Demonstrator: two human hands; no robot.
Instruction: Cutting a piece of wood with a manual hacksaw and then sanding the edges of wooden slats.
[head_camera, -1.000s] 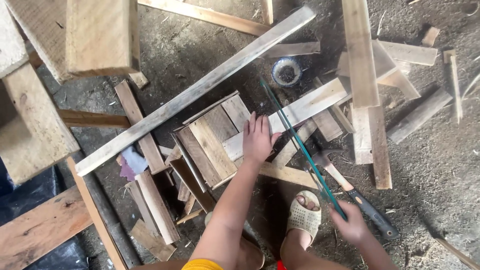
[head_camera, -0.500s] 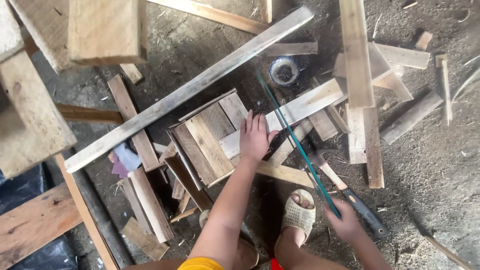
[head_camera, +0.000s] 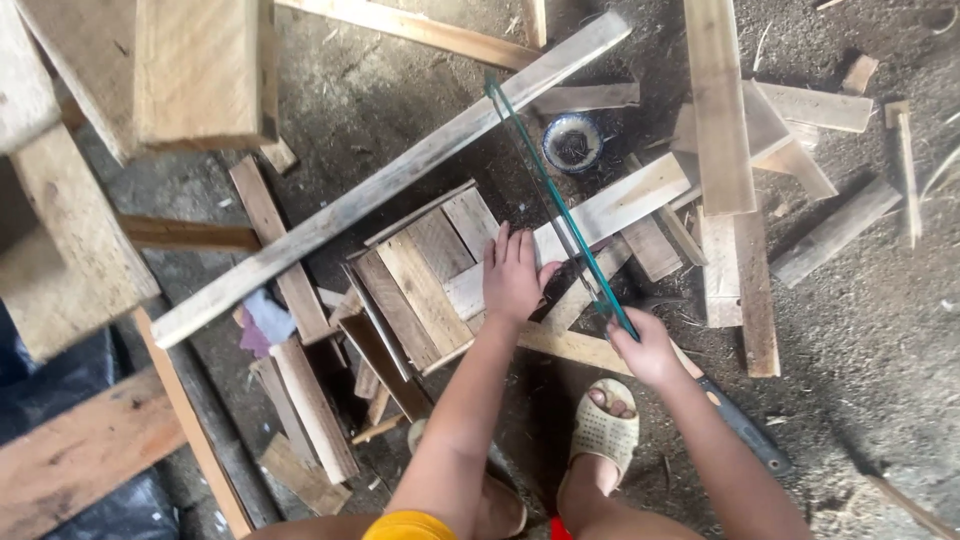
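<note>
Two hands: left hand (head_camera: 515, 275) pins plank (head_camera: 600, 215), right hand (head_camera: 645, 350) grips saw (head_camera: 555, 200).

A single view is given, taken from a head-worn camera aimed steeply down at close range; the forearms are seen entering from the near edge, and scattered wood is spread left, right and far

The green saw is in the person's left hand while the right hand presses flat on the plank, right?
No, it is the reverse. In the head view the right hand grips the green saw, and the left hand presses flat on the plank.
</note>
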